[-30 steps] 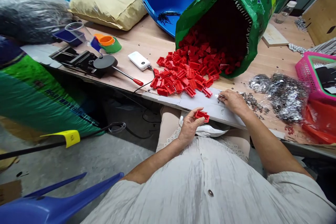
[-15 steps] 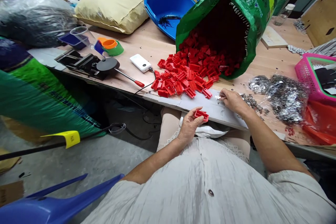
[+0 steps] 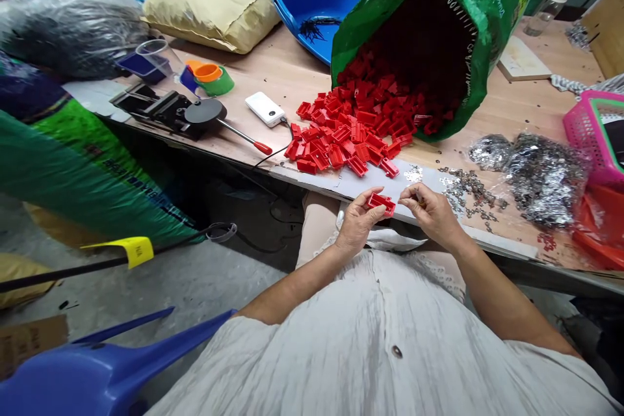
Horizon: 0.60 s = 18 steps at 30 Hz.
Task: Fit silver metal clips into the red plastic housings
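Note:
My left hand (image 3: 359, 222) pinches a red plastic housing (image 3: 381, 204), its hollow side turned up, just off the front edge of the table. Close by on the right, my right hand (image 3: 431, 213) has its thumb and forefinger pressed together; whatever sits between them is too small to make out. Beyond the hands, a heap of red plastic housings (image 3: 348, 133) spills from a green sack (image 3: 470, 78) lying on its side. Small flat silvery metal pieces (image 3: 414, 173) lie on a white sheet, and more metal pieces (image 3: 470, 192) are scattered to the right.
Clear bags of metal parts (image 3: 546, 179) and a pink basket (image 3: 589, 133) stand at the right. Leftward are a white power bank (image 3: 266, 108) with a cable and a black lever tool (image 3: 195, 114). A blue basin (image 3: 316, 3) sits behind.
My right hand has left the metal pieces on the white sheet and come back beside the red housing. My left hand keeps its hold; the view has shifted slightly.

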Motion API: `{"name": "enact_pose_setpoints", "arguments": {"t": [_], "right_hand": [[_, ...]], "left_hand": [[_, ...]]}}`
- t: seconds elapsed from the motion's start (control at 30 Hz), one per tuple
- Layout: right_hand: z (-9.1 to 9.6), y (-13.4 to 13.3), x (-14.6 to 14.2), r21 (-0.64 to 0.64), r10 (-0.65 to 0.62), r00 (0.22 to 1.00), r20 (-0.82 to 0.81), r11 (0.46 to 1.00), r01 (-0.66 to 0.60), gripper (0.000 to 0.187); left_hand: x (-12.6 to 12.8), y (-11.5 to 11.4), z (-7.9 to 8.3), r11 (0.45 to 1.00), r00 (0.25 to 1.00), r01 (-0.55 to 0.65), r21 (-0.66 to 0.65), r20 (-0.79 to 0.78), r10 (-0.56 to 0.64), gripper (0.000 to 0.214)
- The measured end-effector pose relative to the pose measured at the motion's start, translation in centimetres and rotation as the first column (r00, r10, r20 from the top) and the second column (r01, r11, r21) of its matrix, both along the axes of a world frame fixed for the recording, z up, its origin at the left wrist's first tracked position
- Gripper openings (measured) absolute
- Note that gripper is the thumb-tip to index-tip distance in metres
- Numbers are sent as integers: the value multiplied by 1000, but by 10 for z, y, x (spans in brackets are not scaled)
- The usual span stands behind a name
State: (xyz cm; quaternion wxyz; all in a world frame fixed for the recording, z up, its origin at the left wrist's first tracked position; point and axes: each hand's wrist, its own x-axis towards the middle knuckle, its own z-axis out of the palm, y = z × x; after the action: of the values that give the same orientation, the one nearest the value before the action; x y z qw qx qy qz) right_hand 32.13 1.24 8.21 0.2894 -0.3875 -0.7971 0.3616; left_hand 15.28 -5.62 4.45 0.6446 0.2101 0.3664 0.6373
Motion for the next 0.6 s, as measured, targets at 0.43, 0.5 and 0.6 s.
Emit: {"name": "enact_pose_setpoints", "arguments": {"t": [0.43, 0.5, 0.6], "right_hand": [[-7, -3, 2, 120, 250, 958, -139, 965, -234, 7], [-8, -2, 3, 159, 284, 949, -138, 952, -262, 9], [-9, -2, 5, 138, 293, 948, -127, 951, -275, 8]], "left_hand": [[-5, 6, 8, 992, 995, 76, 101, -78, -68, 50], [-6, 7, 7, 989, 990, 92, 112, -118, -79, 49], [-7, 9, 6, 984, 981, 127, 128, -164, -106, 48]]}}
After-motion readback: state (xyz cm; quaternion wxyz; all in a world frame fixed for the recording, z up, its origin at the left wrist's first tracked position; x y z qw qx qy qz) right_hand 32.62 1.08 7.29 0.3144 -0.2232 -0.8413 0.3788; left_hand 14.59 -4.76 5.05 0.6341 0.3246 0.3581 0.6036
